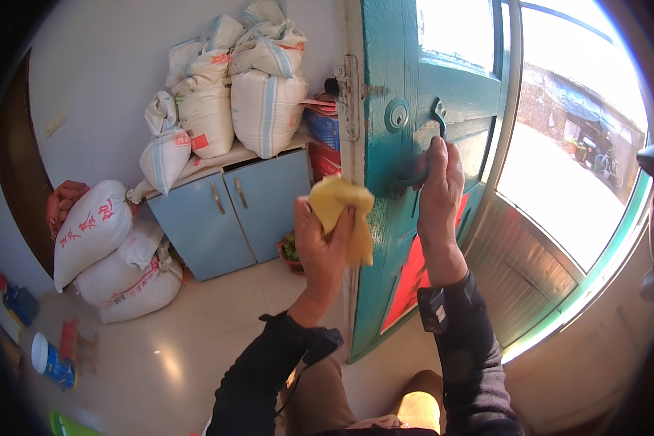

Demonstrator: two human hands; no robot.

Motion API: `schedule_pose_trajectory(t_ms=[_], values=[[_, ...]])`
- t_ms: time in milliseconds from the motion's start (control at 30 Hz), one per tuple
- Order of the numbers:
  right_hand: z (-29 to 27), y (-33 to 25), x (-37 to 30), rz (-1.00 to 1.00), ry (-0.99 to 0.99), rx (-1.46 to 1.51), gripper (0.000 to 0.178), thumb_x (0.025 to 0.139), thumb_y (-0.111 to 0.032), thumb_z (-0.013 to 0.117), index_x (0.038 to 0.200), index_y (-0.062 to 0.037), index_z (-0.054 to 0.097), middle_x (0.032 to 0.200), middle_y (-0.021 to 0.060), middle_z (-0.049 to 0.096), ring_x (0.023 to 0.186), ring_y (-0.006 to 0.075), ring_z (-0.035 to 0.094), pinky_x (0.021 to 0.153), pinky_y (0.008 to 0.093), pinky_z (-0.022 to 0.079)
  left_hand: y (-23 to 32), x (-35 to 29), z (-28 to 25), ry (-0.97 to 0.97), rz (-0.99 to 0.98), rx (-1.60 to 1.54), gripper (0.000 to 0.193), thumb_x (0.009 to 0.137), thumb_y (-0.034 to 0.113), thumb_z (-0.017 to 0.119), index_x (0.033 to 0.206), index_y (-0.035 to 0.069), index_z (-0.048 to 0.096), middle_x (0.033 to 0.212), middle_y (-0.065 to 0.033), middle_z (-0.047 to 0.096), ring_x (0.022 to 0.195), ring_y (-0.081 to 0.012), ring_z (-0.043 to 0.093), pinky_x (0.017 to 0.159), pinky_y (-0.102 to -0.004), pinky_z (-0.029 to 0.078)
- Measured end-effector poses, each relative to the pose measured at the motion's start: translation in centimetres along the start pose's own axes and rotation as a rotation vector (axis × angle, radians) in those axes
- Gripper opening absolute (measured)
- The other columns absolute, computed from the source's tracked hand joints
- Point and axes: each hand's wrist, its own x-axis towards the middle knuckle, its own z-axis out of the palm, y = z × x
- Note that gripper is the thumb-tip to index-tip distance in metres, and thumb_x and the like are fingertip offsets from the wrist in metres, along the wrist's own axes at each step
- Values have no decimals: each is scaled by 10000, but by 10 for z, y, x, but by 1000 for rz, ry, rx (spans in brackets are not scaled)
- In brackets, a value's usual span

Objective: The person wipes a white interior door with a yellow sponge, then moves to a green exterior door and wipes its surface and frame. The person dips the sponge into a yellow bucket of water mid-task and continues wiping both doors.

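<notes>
My left hand [321, 251] pinches a crumpled yellow cloth [341, 198] between thumb and fingers, a little to the left of the door's edge. A teal painted door [381, 247] stands ajar in front of me, with a round lock cylinder [397, 115] on its face. Below and to the right of that lock is a curved pull handle [439, 110] of dark teal metal. Around its grip my right hand [439, 196] is closed, hiding much of the handle. A red sheet [408, 280] is fixed on the door's lower panel.
At the far left, full white sacks [91, 225] are piled on the floor. More sacks [269, 109] lie on a blue two-door cabinet [196, 229]. A small wooden stool [86, 352] and a blue-and-white tub [51, 360] are nearby. Bright glazing [559, 145] is at right.
</notes>
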Motion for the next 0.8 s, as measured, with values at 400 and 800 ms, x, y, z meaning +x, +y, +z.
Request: schedule_pose_trajectory(t_ms=[400,800], values=[[3,9,4,-6,37,-52,342,1065,-349,502,898,-50,512,736,29,521,622,101,477,542,292,415,2,7,0,38,49,49,217,972,134,669,1080,-38,592,1021,-79,511,904,-205,541,825,-314,450],[16,14,0,60,-37,7,273,1064,-287,535,1020,-18,531,726,66,493,670,134,474,605,330,434,-23,-47,-63,-219,-77,413,288,1001,144,639,1218,-33,570,1030,-115,581,914,-182,619,831,-310,502]])
